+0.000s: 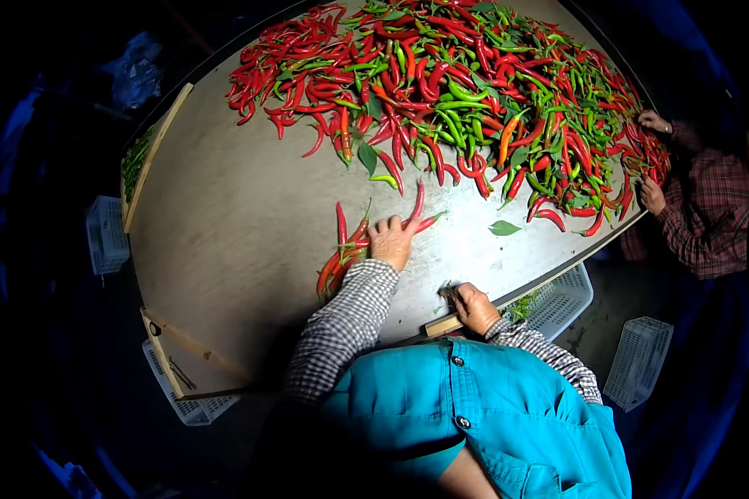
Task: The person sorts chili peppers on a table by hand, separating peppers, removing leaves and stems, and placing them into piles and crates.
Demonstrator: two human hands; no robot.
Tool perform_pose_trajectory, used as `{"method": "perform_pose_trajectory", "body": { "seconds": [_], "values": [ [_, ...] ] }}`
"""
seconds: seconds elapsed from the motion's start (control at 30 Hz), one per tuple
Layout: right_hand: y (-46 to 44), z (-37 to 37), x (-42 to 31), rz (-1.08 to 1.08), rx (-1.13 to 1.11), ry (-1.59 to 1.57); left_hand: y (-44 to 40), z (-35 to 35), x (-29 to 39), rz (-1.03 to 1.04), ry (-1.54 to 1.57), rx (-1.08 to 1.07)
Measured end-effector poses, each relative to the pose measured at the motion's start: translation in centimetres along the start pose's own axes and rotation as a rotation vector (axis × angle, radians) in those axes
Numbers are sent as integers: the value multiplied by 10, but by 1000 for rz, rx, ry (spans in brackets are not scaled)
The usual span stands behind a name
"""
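My left hand (393,241) rests on the table with its fingers curled over red chili peppers (428,222), whose ends stick out to its right. Just left of it lies a small group of red chili peppers (331,268), partly hidden by my wrist. My right hand (477,309) is at the table's near edge, its fingers closed on dark, withered plant bits (449,294). A large heap of red and green chili peppers (441,79) with some leaves covers the far part of the table (216,191).
A co-worker's hands (653,196) reach into the heap at the right. A loose green leaf (504,227) lies on the table. Wooden strips (156,158) border parts of the edge. Plastic crates (638,363) stand below, including one with greens (562,299) near my right hand.
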State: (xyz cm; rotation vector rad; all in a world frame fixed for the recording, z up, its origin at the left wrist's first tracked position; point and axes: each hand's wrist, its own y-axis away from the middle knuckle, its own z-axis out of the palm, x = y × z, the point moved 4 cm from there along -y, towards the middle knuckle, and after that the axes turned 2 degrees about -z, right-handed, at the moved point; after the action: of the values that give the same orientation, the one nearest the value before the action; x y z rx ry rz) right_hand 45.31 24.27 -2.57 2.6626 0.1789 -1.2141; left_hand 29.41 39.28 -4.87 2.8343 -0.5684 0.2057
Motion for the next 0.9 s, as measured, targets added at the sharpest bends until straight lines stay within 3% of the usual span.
{"method": "perform_pose_trajectory", "body": {
  "seconds": [0.17,0.33,0.4,0.43,0.57,0.67,0.83,0.9],
  "values": [
    [-3,-3,-5,-43,15,-3,27,4,-62,-38,28,129],
    [-3,-2,-6,-50,15,2,60,6,-118,-138,58,29],
    [-3,-1,-5,-66,31,-18,74,0,-133,-137,74,213],
    [-3,1,-1,-50,7,-3,82,1,-142,-170,104,165],
    [-1,1,-1,-29,-25,8,110,-2,-169,-263,21,183],
    [-2,2,-1,-33,-13,-5,128,-29,-151,-280,-1,280],
    [-2,7,13,6,7,-49,154,2,-61,184,100,256],
    [-5,9,16,37,-9,-66,162,19,-48,206,151,222]
  ]
}}
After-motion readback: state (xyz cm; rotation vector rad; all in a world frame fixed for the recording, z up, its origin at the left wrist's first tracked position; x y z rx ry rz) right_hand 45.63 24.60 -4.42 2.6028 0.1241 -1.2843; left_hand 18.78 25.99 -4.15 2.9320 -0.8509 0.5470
